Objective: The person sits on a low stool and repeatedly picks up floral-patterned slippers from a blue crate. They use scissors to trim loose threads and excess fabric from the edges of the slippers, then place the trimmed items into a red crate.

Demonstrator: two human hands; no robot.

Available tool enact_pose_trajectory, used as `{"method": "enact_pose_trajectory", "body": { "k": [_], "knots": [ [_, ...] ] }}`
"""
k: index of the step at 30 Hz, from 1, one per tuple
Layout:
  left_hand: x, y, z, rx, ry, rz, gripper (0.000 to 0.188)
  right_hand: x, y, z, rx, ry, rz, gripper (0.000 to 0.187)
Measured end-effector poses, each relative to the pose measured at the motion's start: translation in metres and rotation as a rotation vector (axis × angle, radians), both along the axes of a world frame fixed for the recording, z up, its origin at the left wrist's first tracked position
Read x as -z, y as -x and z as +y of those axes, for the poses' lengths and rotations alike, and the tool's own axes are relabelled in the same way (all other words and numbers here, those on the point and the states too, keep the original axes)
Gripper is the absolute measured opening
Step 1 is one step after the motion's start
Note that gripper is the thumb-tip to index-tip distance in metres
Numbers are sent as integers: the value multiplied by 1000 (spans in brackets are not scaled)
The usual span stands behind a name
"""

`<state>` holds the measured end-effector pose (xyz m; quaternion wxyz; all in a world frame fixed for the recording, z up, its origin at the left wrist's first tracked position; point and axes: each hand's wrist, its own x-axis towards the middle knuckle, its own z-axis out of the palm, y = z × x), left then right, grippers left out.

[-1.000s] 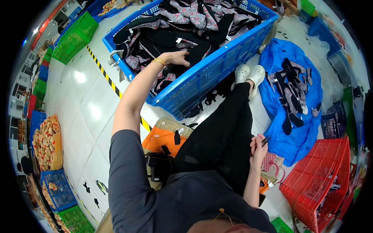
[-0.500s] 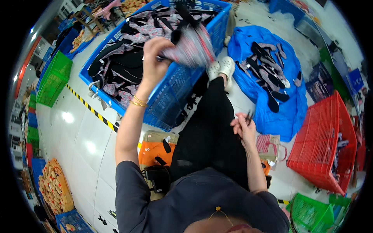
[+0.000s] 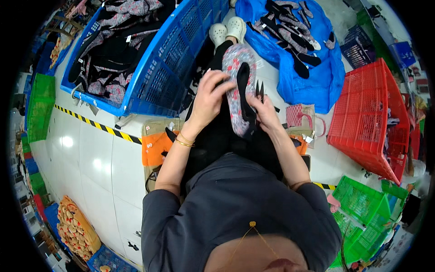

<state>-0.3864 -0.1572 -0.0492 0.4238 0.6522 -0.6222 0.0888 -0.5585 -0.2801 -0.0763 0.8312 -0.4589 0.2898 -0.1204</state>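
A floral grey-and-red slipper [image 3: 234, 97] with a black opening is held over my lap, its long side pointing away from me. My left hand [image 3: 210, 97] grips its left edge, fingers bent over the patterned side. At the opposite edge, my right hand [image 3: 266, 111] has its thumb against the black opening. Small dark scissors [image 3: 259, 89] stick up from my right hand, blades pointing away from me. The right fingers under the slipper are partly hidden.
A big blue crate [image 3: 156, 77] at the far left holds many similar slippers. More lie on a blue plastic sheet [image 3: 290, 77] at the far right. A red crate [image 3: 358, 122] and a green crate [image 3: 362, 204] stand to the right. Yellow-black tape [image 3: 97, 127] crosses the floor.
My left hand has brought the slipper from over the blue crate to above my lap. My right hand has moved up and inward to meet it. The view has shifted.
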Motion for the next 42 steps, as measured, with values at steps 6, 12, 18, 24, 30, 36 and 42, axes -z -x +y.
{"method": "enact_pose_trajectory", "body": {
  "k": [6,12,18,24,30,36,42],
  "knots": [
    [-7,52,52,6,-206,865,27,24,-8,-2,123,474,127,23],
    [18,78,57,-407,-237,401,36,25,-32,21,283,429,-5,14],
    [36,75,65,-421,-266,678,26,57,-38,20,208,552,89,16],
    [47,77,72,-301,-244,1174,21,69,-40,23,208,610,94,32],
    [62,77,81,-105,-327,1445,21,20,-9,6,133,1151,293,37],
    [67,82,79,58,-229,1759,15,3,34,34,-120,1301,127,32],
    [69,87,80,67,-196,1764,14,25,42,40,-109,1638,-58,33]
  ]
}}
